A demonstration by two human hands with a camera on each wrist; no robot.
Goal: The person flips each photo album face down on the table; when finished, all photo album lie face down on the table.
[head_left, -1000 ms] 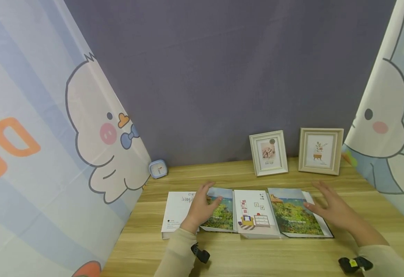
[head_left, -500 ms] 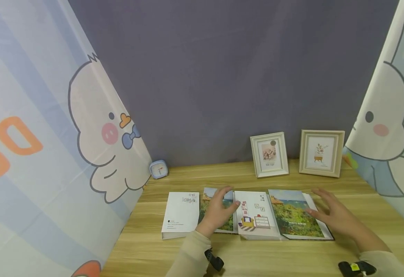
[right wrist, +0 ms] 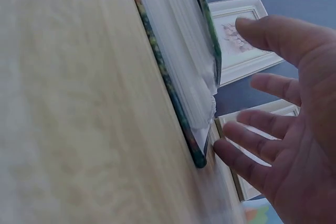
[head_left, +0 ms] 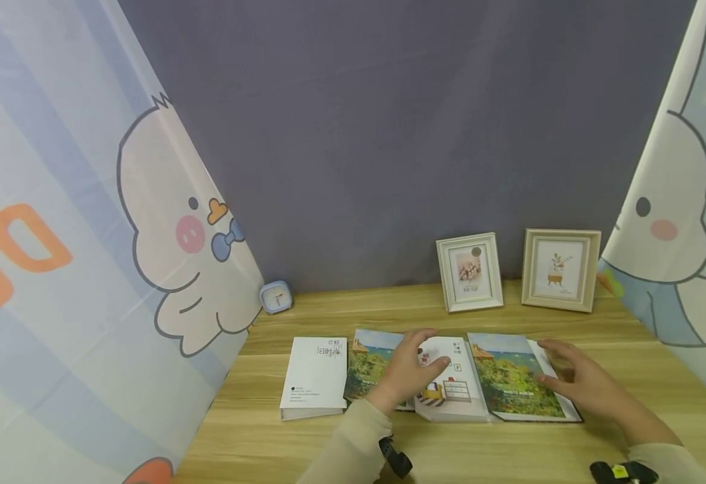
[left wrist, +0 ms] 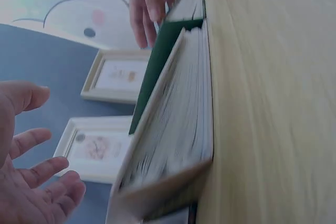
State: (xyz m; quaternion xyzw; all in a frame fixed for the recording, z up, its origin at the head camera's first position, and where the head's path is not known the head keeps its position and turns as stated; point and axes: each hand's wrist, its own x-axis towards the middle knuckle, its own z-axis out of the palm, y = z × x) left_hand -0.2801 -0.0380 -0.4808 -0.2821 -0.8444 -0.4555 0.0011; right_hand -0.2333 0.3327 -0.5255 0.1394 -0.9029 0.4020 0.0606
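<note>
Four albums lie in a row on the wooden table; leftmost is a white one (head_left: pixel 313 376) with black lettering. Beside it sits a photo album (head_left: pixel 368 366) with a garden-and-sea cover, partly behind my left hand. That left hand (head_left: pixel 410 370) hovers, fingers spread, over the white album (head_left: pixel 456 386) with a drawn armchair and drawers. Its thick pages (left wrist: pixel 173 114) show in the left wrist view. My right hand (head_left: pixel 585 383), fingers loosely apart, is at the right edge of another garden-cover photo album (head_left: pixel 513 376). Nothing is held in either hand.
Two picture frames stand at the back: a white one (head_left: pixel 469 272) and a beige one (head_left: pixel 561 270). A small blue clock (head_left: pixel 276 297) is at the back left. Printed curtains (head_left: pixel 189 269) hang at the sides, a grey cloth (head_left: pixel 359 148) behind.
My left hand has moved right, from between the leftmost album and the first garden-cover album to over the armchair album. My right hand has stayed nearly in place. The albums lie as before.
</note>
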